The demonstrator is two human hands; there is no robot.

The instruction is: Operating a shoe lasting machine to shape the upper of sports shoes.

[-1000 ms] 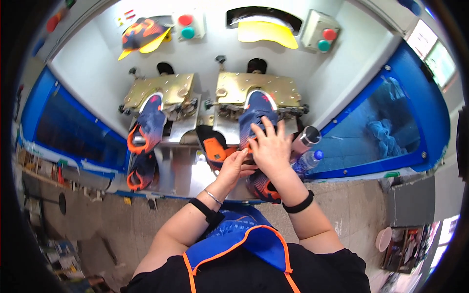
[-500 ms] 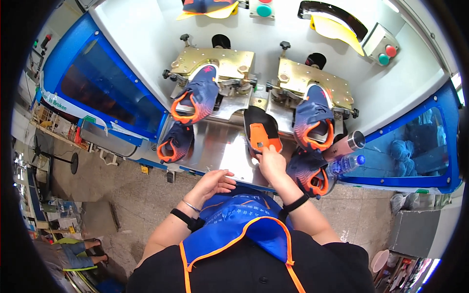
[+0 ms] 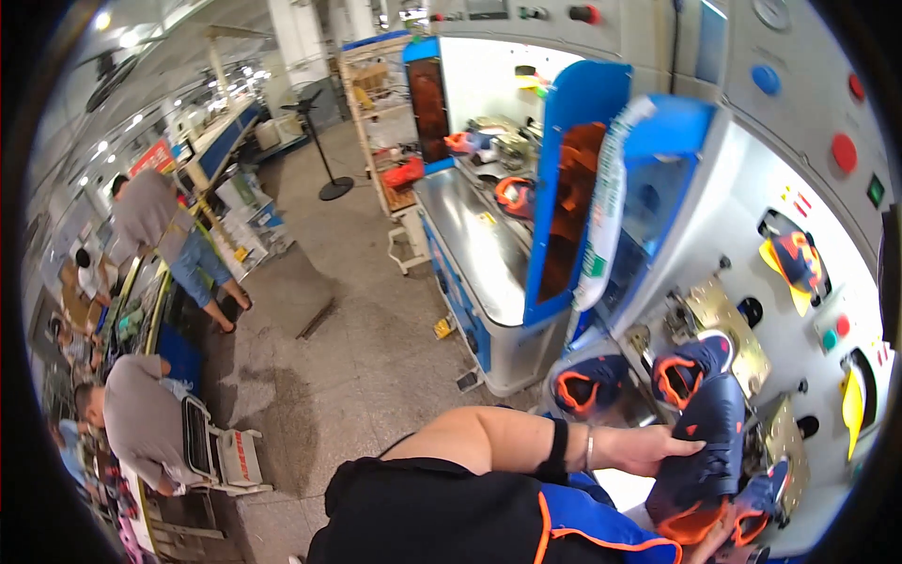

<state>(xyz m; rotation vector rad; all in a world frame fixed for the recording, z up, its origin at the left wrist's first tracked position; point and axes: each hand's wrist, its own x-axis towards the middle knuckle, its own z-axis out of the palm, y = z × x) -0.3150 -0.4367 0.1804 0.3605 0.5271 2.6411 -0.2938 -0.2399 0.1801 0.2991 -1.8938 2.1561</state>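
Note:
A navy shoe [image 3: 705, 442] that fades to orange at its lower end is held up in front of the machine. My left hand [image 3: 653, 449] grips its side, thumb on the upper and the other fingers hidden. At the orange end is my right hand [image 3: 719, 538], only partly visible, with its fingers closed on the shoe. Beyond the held shoe, another navy shoe [image 3: 691, 368] with an orange collar sits at a brass-coloured clamp plate [image 3: 725, 320]. One more shoe [image 3: 590, 383] rests to its left, and another shoe [image 3: 763, 498] shows at the right.
Blue-framed machine doors [image 3: 587, 179] stand left of the shoes. A second machine with a metal worktop [image 3: 474, 240] lies beyond. Green and red buttons [image 3: 836, 334] are on the white inner wall. Farther left are a standing fan [image 3: 319, 141], a seated person [image 3: 150, 418] and a standing person [image 3: 155, 221].
My view has swung left, bringing the aisle and other people in. My left hand, formerly free, now grips a navy shoe. The black-and-orange piece at my right hand no longer shows.

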